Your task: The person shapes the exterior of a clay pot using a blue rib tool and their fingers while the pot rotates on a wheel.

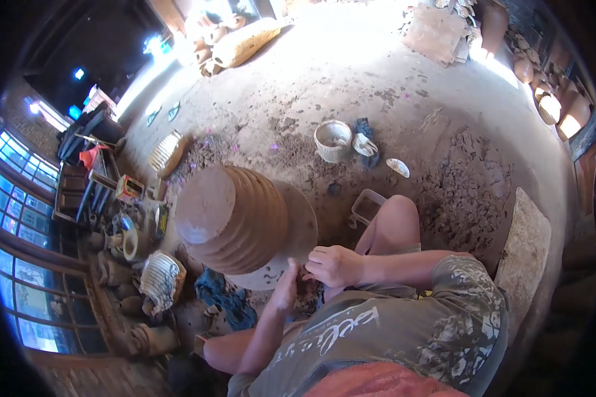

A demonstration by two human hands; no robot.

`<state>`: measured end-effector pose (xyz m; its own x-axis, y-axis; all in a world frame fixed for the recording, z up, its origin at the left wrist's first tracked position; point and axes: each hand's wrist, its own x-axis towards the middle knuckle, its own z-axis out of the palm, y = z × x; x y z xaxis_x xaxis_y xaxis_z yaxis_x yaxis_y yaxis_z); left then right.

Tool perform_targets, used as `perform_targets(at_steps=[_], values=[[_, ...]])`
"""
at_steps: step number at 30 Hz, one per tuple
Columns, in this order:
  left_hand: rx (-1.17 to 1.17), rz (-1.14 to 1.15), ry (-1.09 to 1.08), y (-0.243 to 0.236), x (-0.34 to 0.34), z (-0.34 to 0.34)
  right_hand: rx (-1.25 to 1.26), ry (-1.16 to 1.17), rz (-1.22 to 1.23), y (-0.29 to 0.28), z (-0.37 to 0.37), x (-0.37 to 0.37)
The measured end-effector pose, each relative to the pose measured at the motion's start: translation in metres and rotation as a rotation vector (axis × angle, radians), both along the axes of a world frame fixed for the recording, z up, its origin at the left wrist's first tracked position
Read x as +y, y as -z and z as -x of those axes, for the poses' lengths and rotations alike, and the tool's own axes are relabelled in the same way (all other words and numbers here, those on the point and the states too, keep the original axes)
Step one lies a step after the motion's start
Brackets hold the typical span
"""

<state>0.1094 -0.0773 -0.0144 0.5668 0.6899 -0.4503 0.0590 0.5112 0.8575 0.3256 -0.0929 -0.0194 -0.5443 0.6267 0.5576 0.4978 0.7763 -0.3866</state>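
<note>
Brown clay's everywhere, and your big ridged clay pot (261, 215) sits on the round disc (302, 213) at 10 o'clock from your hands. Your right hand (332, 264) is curled and your left hand (286, 286) is held up just beside it, neither touching the pot, as far as I can see. Can't tell if there's clay pinched in either one. My guess: you're at a prep step for the pot wall, and the next move calls for a light reach to 10. Watch your right knee (398, 213), it's crowding the rectangular tub (372, 192) at 1. Round bucket (334, 157)'s at 12, blue cloth (225, 304) at 8, churned clay (467, 175) at 2.
</note>
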Motion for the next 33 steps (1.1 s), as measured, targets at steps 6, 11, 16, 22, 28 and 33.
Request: perform_targets(at_steps=[6, 11, 16, 22, 28, 33], values=[[-0.014, -0.218, -0.107, 0.018, 0.005, 0.021, 0.263, 0.073, 0.415, 0.001, 0.006, -0.009], [0.063, -0.243, 0.045, 0.02, -0.001, 0.009, 0.087, -0.007, 0.058, 0.035, -0.003, -0.008], [0.0, -0.202, 0.03, 0.024, -0.003, 0.008, 0.051, 0.089, 0.016, 0.026, -0.003, -0.017], [-0.049, 0.422, -0.135, 0.035, -0.001, 0.016, 0.001, 0.062, -0.003, 0.016, -0.004, -0.014], [0.134, -0.347, -0.089, 0.012, -0.003, 0.005, 0.289, 0.12, 0.419, -0.002, 0.003, -0.005], [0.272, -0.647, -0.339, -0.02, -0.015, 0.018, 0.423, 0.178, 0.564, -0.011, 0.006, 0.004]])
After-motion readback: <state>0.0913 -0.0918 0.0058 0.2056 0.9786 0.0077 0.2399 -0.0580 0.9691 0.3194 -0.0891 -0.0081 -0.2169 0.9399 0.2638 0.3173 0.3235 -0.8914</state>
